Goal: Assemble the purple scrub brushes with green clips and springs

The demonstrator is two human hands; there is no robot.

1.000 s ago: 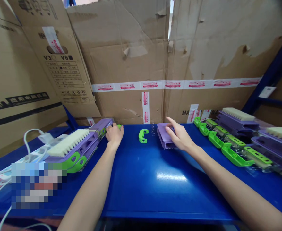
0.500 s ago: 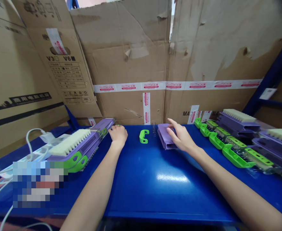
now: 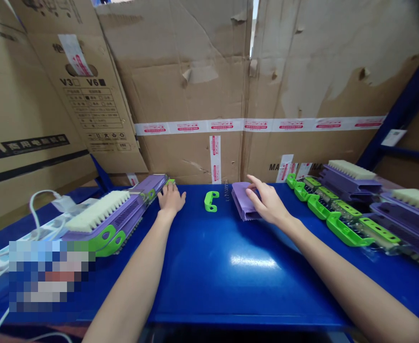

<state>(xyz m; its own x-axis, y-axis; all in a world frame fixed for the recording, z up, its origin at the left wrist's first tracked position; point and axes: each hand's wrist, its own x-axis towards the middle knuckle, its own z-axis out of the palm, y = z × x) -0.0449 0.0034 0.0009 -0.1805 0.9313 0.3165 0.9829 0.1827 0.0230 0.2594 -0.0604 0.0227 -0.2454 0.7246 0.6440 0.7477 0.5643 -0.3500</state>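
Note:
My left hand (image 3: pixel 171 200) lies flat on the blue table (image 3: pixel 209 267), fingers spread. Its fingertips touch the far end of a long purple unit (image 3: pixel 134 205) with a small green tab (image 3: pixel 169 181). My right hand (image 3: pixel 268 202) rests with stretched fingers on a purple ribbed cover (image 3: pixel 240 202) at the back of the table. Between my hands lie a loose green handle piece (image 3: pixel 211 201) and a thin metal spring (image 3: pixel 226 190).
The purple unit on the left carries a cream brush (image 3: pixel 97 210) and green handles (image 3: pixel 107 237). White cables (image 3: pixel 39 202) trail at the far left. On the right lie several green-and-clear parts (image 3: pixel 338 216) and purple brush units (image 3: pixel 352 177). Cardboard boxes (image 3: pixel 195 85) wall the back.
My left hand slid slightly right, then back left towards the purple unit's end, and its fingers are now spread flat. My right hand stays on the purple cover.

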